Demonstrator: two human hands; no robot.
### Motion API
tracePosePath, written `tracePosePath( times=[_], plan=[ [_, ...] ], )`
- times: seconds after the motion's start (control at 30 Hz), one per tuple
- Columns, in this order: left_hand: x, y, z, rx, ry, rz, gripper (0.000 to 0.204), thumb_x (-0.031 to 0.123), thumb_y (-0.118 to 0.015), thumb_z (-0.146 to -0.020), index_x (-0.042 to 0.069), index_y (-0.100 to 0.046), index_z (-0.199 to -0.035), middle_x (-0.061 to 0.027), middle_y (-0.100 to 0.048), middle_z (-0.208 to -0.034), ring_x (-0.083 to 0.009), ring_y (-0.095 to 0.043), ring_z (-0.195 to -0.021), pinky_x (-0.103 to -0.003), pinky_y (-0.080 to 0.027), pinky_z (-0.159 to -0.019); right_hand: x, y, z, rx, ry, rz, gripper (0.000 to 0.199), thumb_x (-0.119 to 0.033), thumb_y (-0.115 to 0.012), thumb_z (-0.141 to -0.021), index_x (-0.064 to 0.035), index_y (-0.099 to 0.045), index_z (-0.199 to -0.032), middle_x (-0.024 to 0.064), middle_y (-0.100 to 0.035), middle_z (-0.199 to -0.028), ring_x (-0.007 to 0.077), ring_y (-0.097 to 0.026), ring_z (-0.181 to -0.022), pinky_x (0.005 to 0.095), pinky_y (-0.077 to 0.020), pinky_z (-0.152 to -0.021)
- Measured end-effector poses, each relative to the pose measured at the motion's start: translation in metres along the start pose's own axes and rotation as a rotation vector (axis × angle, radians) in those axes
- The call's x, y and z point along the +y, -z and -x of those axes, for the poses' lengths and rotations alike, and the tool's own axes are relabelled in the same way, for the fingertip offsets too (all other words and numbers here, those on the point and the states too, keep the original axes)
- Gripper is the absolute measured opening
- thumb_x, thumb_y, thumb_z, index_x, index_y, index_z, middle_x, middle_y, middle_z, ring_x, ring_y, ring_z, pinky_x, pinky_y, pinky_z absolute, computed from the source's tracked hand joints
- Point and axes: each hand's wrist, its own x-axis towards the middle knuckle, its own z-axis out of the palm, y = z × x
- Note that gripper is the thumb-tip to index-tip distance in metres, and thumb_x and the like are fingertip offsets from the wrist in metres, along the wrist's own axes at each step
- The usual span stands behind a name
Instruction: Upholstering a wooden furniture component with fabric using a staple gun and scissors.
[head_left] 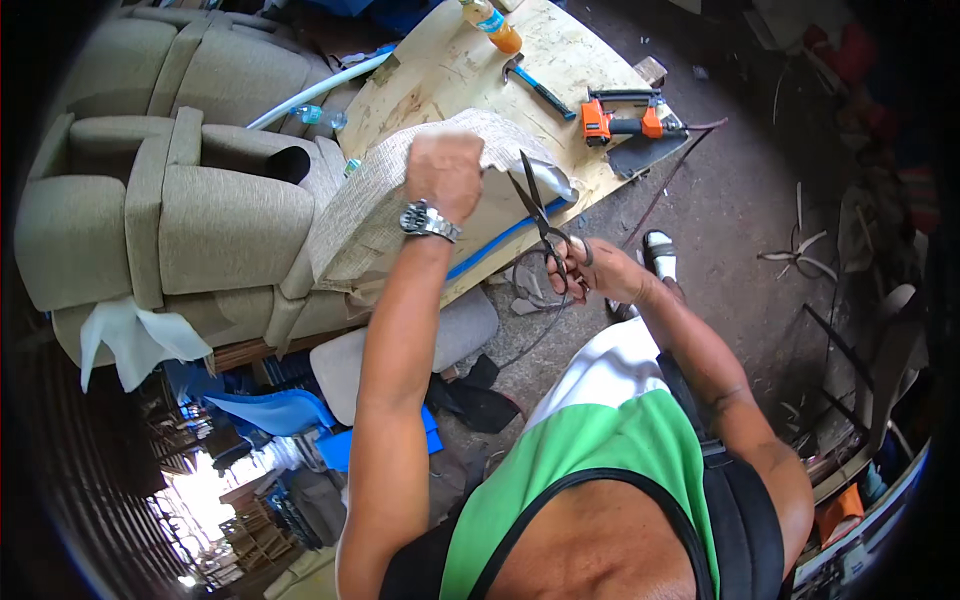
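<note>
My right hand (590,270) is closed round the handles of a pair of dark scissors (541,212), whose blades stand apart and point up toward the table. Over a curved piece covered in light woven fabric (365,195), my left hand (443,178) is curled and partly smeared by motion. Its fingers are tucked out of sight, so what they grip, if anything, is hidden. The covered piece rests along the near edge of a wooden table (430,75), and a loose white flap (520,155) shows beside the blades. A blue strip (505,240) runs along its near side.
An orange staple gun (625,120) with a hose, a hammer (540,88) and a bottle of orange liquid (492,27) are on the table. Grey upholstered seats (230,235) stand at the left. A grey cushion (345,370) and dark cloth (480,395) lie below.
</note>
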Motion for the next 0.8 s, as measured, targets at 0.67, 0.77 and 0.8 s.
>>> tracePosePath(
  times=[0.67,0.77,0.8],
  plan=[
    [0.002,-0.002,-0.012,0.050,-0.231,0.186,0.015,0.008,-0.070,-0.071,0.011,-0.064,-0.084,-0.0042,-0.069,-0.085,-0.0237,-0.067,-0.080,-0.035,-0.054,-0.073,-0.024,0.036,-0.001,-0.077,-0.109,0.069,0.044,-0.051,-0.053,-0.096,-0.0076,-0.060,-0.101,0.0028,-0.060,-0.079,0.0068,-0.049,-0.059,0.0243,-0.0435,-0.050],
    [0.002,-0.003,-0.014,0.064,-0.253,0.206,0.015,0.008,-0.070,-0.072,0.010,-0.065,-0.086,-0.0044,-0.069,-0.086,-0.0234,-0.067,-0.081,-0.036,-0.055,-0.073,-0.031,0.042,-0.017,-0.070,-0.112,0.117,0.043,-0.050,-0.054,-0.096,-0.0084,-0.060,-0.102,0.0010,-0.060,-0.079,0.0054,-0.048,-0.058,0.0238,-0.0438,-0.048],
    [0.004,-0.002,-0.015,0.047,-0.228,0.222,0.016,0.008,-0.071,-0.071,0.010,-0.065,-0.086,-0.0043,-0.069,-0.086,-0.0233,-0.067,-0.080,-0.036,-0.055,-0.073,-0.034,0.043,-0.022,-0.068,-0.134,0.108,0.041,-0.050,-0.053,-0.096,-0.0097,-0.060,-0.102,-0.0003,-0.060,-0.079,0.0039,-0.048,-0.059,0.0228,-0.0439,-0.047]
  ],
)
